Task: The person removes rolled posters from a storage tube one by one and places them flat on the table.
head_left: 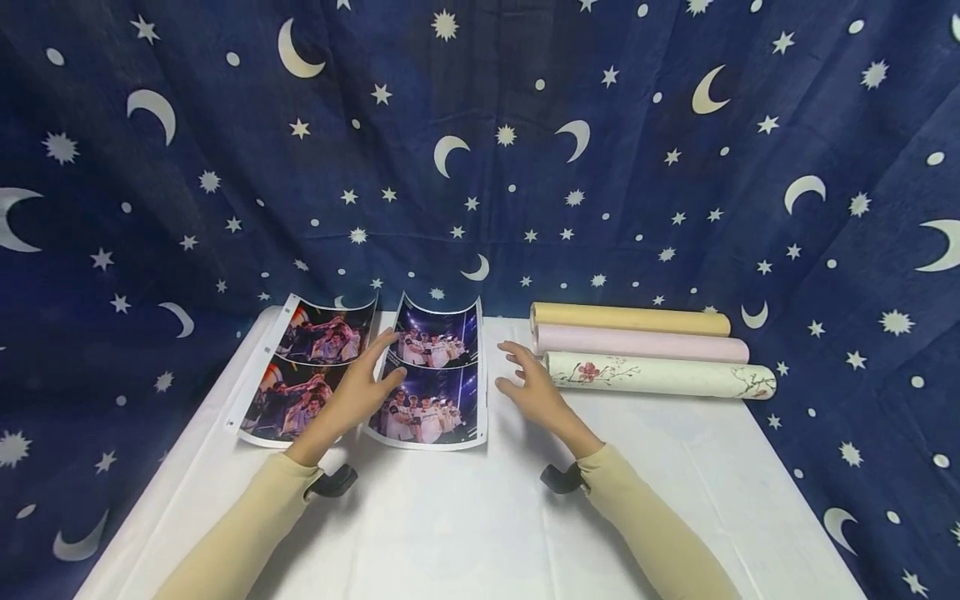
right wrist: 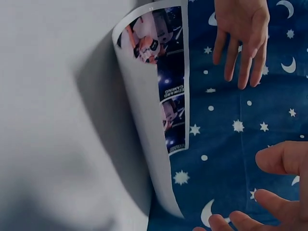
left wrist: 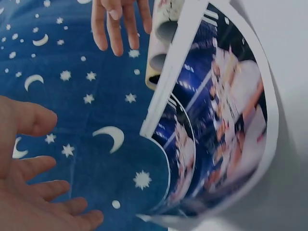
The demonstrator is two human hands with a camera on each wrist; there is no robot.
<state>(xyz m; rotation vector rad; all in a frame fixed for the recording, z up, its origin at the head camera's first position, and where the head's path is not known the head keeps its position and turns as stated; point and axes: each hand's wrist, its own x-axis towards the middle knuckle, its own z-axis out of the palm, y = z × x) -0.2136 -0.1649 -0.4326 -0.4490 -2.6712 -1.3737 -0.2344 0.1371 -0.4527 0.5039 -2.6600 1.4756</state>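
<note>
Two sheets of printed photos with curled edges lie side by side on the white table. My left hand (head_left: 358,392) hovers between them, fingers spread, near the left edge of the group-photo sheet (head_left: 431,408). The left wrist view shows this hand apart from the sheet, with nothing in its grasp. Past the same sheet's right edge, my right hand (head_left: 538,393) is held with loosely bent fingers and holds nothing. The other sheet (head_left: 292,400), with darker red-toned photos, lies partly behind my left hand and wrist.
Three rolls lie stacked front to back at the right: a yellow roll (head_left: 630,318), a pink roll (head_left: 645,343) and a cream roll with flower print (head_left: 660,377). A dark blue cloth (head_left: 480,208) with moons and stars hangs around the white table (head_left: 450,533).
</note>
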